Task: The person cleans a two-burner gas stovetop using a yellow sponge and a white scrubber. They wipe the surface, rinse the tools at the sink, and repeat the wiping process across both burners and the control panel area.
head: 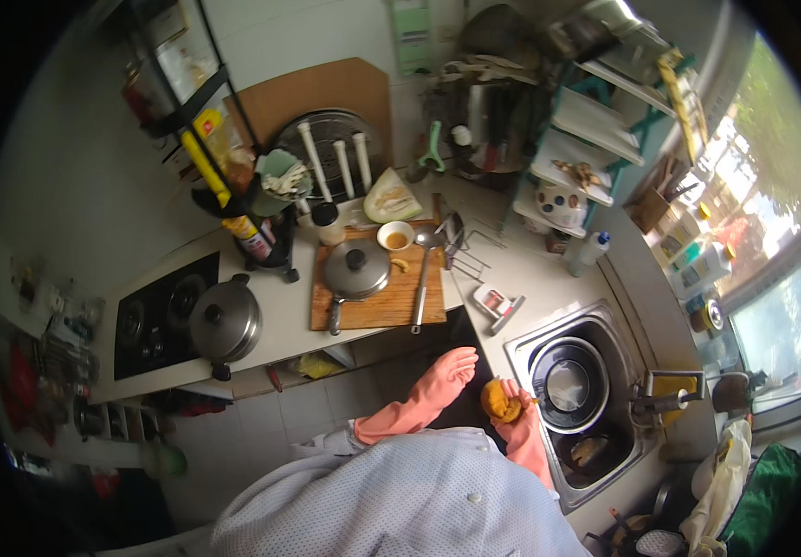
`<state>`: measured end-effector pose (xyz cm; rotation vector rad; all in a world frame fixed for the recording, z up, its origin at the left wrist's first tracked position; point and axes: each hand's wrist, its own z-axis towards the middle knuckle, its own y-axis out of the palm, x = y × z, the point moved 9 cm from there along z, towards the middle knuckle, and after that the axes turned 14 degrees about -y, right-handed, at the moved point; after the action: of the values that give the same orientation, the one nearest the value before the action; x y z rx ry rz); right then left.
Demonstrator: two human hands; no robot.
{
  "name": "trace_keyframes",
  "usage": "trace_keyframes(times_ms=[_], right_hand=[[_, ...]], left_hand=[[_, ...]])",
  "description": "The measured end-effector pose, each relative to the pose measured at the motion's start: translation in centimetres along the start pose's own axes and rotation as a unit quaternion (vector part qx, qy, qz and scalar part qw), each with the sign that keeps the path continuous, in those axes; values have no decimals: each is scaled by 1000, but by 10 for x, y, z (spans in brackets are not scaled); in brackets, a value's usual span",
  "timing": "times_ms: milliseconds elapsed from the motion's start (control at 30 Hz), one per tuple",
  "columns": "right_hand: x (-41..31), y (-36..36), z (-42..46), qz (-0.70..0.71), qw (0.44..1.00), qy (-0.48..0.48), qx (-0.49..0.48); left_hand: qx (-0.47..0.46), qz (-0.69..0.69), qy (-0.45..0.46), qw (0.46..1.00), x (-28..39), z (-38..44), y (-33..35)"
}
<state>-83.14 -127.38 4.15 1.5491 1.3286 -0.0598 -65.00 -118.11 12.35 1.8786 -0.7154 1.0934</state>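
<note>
My left hand (455,369), in a pink rubber glove, is held in the air before the counter's edge with nothing seen in it. Close to the sink's near rim, my right hand (522,418) wears a matching glove. It grips a crumpled yellow-brown cloth or sponge (496,399); which of the two I cannot tell. Beside that hand is a stainless steel sink (608,315). A round metal basin (601,362) stands in it, with some water inside. Near the basin, a pale yellowish piece of something (587,452) lies on the sink's bottom.
On a wooden cutting board (386,315) are a lidded saucepan (357,268), a small bowl of brown liquid (396,237) and a ladle (422,285). A lidded pot (226,322) stands by the black hob (164,313). The faucet (661,402) reaches over the sink's right side.
</note>
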Motion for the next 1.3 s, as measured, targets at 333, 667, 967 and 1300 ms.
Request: trace_keyframes(times_ms=[333, 667, 967, 1300], right_hand=[[98, 98, -41, 1, 993, 27, -111], [225, 189, -31, -36, 986, 151, -64], [324, 272, 74, -250, 927, 149, -236], [399, 477, 106, -588, 508, -311, -548]], left_hand=[[165, -72, -210, 961, -19, -151, -196], [230, -137, -96, 959, 4, -251, -305], [347, -187, -74, 916, -38, -318, -340], [555, -43, -154, 816, -37, -344, -336]])
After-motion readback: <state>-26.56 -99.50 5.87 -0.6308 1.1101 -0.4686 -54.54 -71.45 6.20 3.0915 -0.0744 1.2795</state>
